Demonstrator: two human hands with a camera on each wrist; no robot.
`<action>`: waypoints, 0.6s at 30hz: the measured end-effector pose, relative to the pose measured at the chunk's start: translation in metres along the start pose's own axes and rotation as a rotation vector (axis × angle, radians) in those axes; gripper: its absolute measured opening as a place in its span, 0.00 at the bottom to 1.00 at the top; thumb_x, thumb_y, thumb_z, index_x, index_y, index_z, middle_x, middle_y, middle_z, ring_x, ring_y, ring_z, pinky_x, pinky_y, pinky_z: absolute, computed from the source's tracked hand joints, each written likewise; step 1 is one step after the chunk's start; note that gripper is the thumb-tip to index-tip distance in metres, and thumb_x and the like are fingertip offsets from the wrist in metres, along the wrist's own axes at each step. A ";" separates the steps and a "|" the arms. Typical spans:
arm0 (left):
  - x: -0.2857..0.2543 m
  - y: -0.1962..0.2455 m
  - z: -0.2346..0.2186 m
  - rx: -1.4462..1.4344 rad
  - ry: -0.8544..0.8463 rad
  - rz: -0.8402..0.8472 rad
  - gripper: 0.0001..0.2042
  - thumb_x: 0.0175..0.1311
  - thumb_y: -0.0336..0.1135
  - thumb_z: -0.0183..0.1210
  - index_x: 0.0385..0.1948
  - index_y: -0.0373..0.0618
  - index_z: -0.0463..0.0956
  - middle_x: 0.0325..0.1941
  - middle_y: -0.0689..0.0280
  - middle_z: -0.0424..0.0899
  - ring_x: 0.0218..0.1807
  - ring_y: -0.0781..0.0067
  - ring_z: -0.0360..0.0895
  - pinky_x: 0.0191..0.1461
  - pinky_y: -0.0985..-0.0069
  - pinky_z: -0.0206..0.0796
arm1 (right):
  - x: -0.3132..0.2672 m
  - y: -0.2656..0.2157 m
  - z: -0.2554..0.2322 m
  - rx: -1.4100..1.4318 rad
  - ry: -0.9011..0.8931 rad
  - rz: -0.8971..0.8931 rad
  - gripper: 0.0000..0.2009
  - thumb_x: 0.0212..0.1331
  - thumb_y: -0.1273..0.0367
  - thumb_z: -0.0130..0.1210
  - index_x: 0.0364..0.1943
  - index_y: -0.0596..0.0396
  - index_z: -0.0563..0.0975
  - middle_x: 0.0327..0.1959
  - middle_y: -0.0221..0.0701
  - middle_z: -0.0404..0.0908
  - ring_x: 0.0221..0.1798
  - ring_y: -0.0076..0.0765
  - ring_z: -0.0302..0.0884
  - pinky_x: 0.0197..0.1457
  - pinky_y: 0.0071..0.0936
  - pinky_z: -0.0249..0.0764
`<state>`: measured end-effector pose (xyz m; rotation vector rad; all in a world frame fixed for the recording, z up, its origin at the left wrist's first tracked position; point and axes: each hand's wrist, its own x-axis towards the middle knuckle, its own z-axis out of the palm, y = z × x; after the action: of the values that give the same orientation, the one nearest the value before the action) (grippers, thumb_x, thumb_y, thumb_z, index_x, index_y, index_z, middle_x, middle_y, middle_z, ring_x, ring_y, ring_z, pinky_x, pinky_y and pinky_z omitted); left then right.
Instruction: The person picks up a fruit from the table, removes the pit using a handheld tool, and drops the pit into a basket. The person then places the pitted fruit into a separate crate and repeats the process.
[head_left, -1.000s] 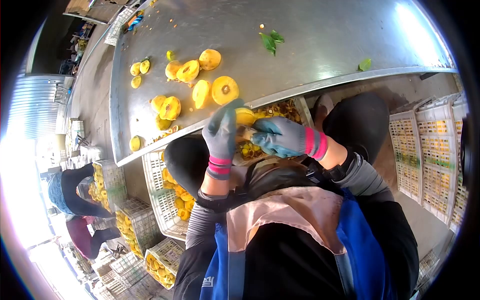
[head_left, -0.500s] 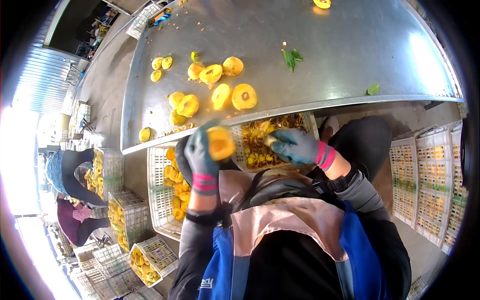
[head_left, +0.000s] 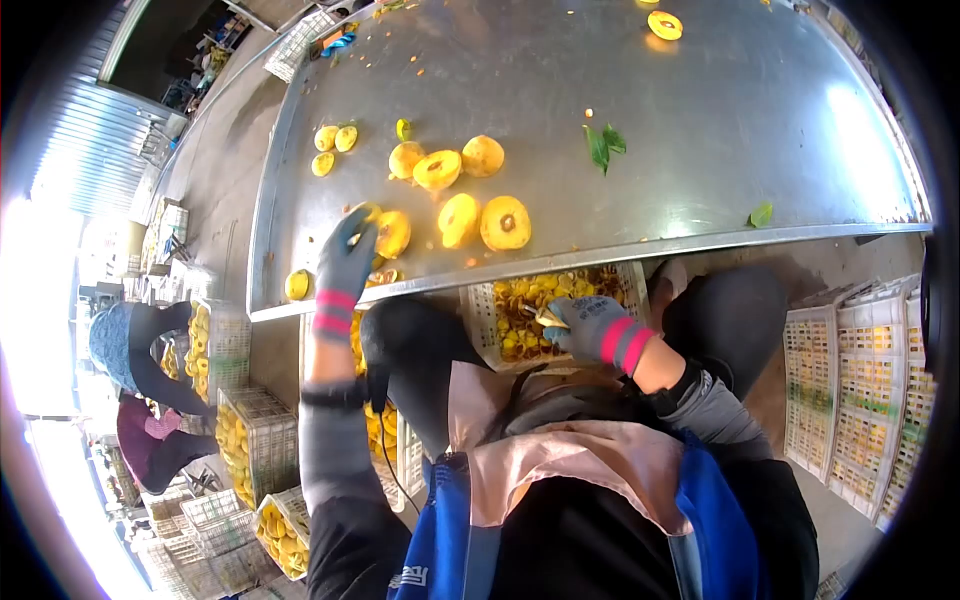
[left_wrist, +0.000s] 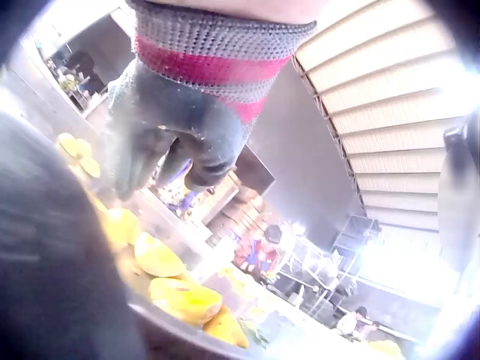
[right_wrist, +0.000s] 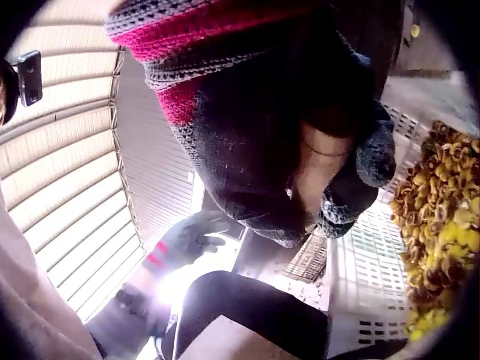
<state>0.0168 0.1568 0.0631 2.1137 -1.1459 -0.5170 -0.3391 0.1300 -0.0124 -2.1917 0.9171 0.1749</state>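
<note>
My gloved left hand [head_left: 345, 262] reaches over the near left part of the metal table [head_left: 560, 190], fingers beside a yellow peach half [head_left: 393, 235]. Another yellow piece shows at its fingertips. In the left wrist view the fingers [left_wrist: 210, 161] hang down with nothing visible between them. My gloved right hand [head_left: 592, 325] grips a small tool with a tan handle [right_wrist: 324, 161] over a crate of pits and yellow scraps [head_left: 480, 325]; the tool's working end is unclear. More peach halves [head_left: 505, 223] lie on the table, some with brown hollows.
Beneath the table's left edge a white crate [head_left: 408, 455] with yellow fruit stands by my left knee. Stacked crates [head_left: 835, 390] stand at the right. Green leaves [head_left: 600, 147] lie on the table. Two people bend near filled crates [head_left: 245, 440] at the left.
A peach half held in my left hand half a second ago is gone from it; that hand has moved up and left onto the table. My right hand has separated from it, keeping the tool.
</note>
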 end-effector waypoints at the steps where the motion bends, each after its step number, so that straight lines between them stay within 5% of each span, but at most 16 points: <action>1: 0.025 0.021 0.015 0.040 -0.069 -0.077 0.22 0.64 0.49 0.60 0.53 0.43 0.78 0.49 0.53 0.85 0.50 0.61 0.82 0.54 0.68 0.72 | 0.002 0.000 -0.001 0.019 0.010 0.000 0.22 0.64 0.50 0.49 0.49 0.53 0.74 0.44 0.46 0.83 0.48 0.54 0.81 0.52 0.48 0.73; 3: 0.085 0.021 0.050 0.351 -0.126 -0.021 0.27 0.61 0.54 0.60 0.57 0.47 0.75 0.53 0.55 0.82 0.52 0.57 0.81 0.56 0.64 0.71 | 0.000 -0.001 -0.005 0.044 0.046 0.001 0.23 0.65 0.49 0.49 0.52 0.52 0.73 0.45 0.46 0.83 0.48 0.54 0.81 0.52 0.47 0.74; 6: 0.104 0.056 0.098 0.748 -0.078 0.190 0.33 0.58 0.57 0.62 0.64 0.54 0.68 0.63 0.57 0.75 0.58 0.57 0.77 0.60 0.60 0.70 | -0.002 0.006 -0.004 0.081 0.176 -0.035 0.23 0.64 0.50 0.51 0.54 0.51 0.73 0.45 0.44 0.83 0.48 0.53 0.81 0.51 0.47 0.75; 9: 0.114 0.063 0.132 0.971 0.016 0.708 0.38 0.54 0.59 0.65 0.68 0.62 0.64 0.74 0.57 0.60 0.72 0.49 0.62 0.70 0.50 0.58 | -0.007 0.005 -0.012 0.157 0.220 -0.034 0.26 0.61 0.49 0.55 0.53 0.54 0.76 0.45 0.47 0.83 0.44 0.55 0.82 0.49 0.47 0.76; 11: 0.101 0.072 0.136 0.948 -0.351 0.862 0.38 0.52 0.57 0.66 0.68 0.65 0.64 0.78 0.59 0.52 0.76 0.44 0.52 0.73 0.47 0.53 | -0.009 0.009 -0.004 0.120 0.312 -0.102 0.25 0.59 0.51 0.58 0.53 0.54 0.77 0.43 0.46 0.83 0.42 0.55 0.82 0.46 0.45 0.78; 13: 0.093 0.069 0.128 0.653 -0.364 0.994 0.37 0.55 0.55 0.66 0.69 0.64 0.63 0.75 0.56 0.58 0.74 0.46 0.58 0.73 0.52 0.55 | -0.014 0.007 -0.019 0.099 0.319 -0.146 0.25 0.58 0.53 0.60 0.55 0.53 0.76 0.42 0.45 0.83 0.41 0.55 0.82 0.47 0.44 0.78; 15: 0.077 0.082 0.101 0.503 -0.357 1.035 0.36 0.56 0.56 0.64 0.69 0.63 0.64 0.72 0.55 0.63 0.69 0.49 0.64 0.67 0.54 0.63 | -0.011 0.004 -0.042 0.150 0.477 -0.294 0.23 0.58 0.55 0.59 0.54 0.52 0.77 0.45 0.42 0.83 0.45 0.52 0.81 0.48 0.44 0.77; 17: 0.040 0.091 0.075 0.803 -0.528 0.783 0.37 0.56 0.57 0.63 0.69 0.62 0.63 0.67 0.54 0.69 0.62 0.49 0.71 0.61 0.56 0.68 | -0.015 -0.001 -0.061 0.159 0.536 -0.391 0.21 0.56 0.59 0.61 0.53 0.51 0.77 0.46 0.40 0.82 0.48 0.50 0.80 0.50 0.42 0.76; 18: 0.024 0.104 0.067 0.991 -0.620 0.528 0.39 0.57 0.58 0.63 0.71 0.58 0.59 0.65 0.52 0.71 0.54 0.48 0.78 0.56 0.57 0.71 | -0.010 -0.004 -0.070 0.181 0.423 -0.362 0.20 0.56 0.60 0.61 0.53 0.50 0.77 0.45 0.41 0.82 0.49 0.51 0.80 0.51 0.42 0.76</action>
<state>-0.0719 0.0716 0.0902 2.2809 -2.6434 -0.3855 -0.3547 0.0899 0.0439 -2.2164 0.7010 -0.5415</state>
